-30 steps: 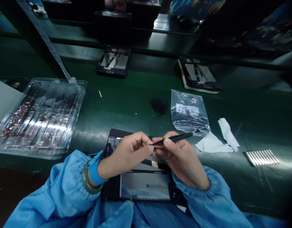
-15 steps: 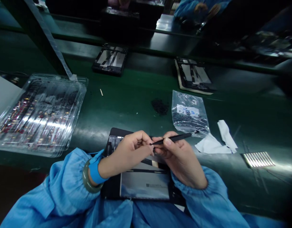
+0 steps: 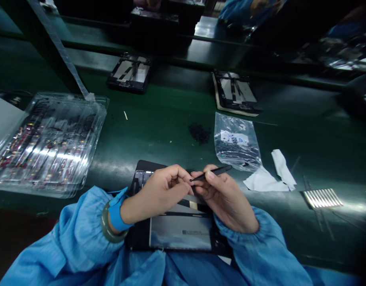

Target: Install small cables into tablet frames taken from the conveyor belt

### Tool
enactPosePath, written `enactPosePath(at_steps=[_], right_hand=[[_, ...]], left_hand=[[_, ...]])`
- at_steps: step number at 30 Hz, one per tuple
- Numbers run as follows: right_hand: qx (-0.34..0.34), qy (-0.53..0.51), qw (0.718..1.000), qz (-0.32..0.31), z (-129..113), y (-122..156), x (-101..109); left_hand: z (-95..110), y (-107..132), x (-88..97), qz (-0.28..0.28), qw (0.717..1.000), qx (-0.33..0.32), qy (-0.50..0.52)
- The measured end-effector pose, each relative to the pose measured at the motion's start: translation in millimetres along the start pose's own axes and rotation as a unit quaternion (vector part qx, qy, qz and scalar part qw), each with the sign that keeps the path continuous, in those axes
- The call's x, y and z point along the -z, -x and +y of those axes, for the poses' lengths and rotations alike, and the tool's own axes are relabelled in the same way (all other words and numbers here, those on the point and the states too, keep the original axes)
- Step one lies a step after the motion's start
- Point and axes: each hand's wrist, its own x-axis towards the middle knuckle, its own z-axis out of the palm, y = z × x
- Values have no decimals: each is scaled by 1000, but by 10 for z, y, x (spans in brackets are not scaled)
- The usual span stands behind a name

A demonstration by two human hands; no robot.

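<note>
My left hand (image 3: 165, 192) is closed in a pinch over an opened tablet (image 3: 180, 233), its fingertips together around a tiny dark piece (image 3: 191, 180). My right hand (image 3: 229, 200) grips black tweezers (image 3: 220, 171) like a pen. The tweezers' fine tip points left and meets the dark piece at my left fingertips. Under both hands lies the tablet, its silver battery showing and its upper middle hidden by my hands.
Stacked clear plastic trays (image 3: 51, 147) of small parts stand at left. Ahead are a pile of black bits (image 3: 199, 133), a zip bag (image 3: 237, 141) and white paper (image 3: 264, 180). Two opened tablets (image 3: 129, 73) lie at the back. A co-worker's blue sleeve (image 3: 235, 12) shows beyond.
The two tablets at the back have shifted left. The right-hand tweezers have turned slightly, their rear end now further left. My left hand keeps its pinch almost unmoved.
</note>
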Motion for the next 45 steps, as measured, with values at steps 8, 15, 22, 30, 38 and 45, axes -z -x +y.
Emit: enactPosePath(at_steps=[8,15,22,30,38,45], right_hand=[[169,161,965,120,-104,3,160],[230,364,900,72,23,-64,154],[251,446,859,21,80,-72,202],[271,454,848,43,88,-45,162],[311,289,889,169,13,147,226],[338,293,858,254,45,309,369]], left_hand=[[-169,-38,99,31,850,-173,-497],[-232,124,199,-17,814,-218,-538],[-226,232,222,-29,763,-252,-595],[-231,219,191,-21,755,-253,-604],[-240,88,116,16,723,-256,-641],[-201,-17,106,-14,687,-258,-679]])
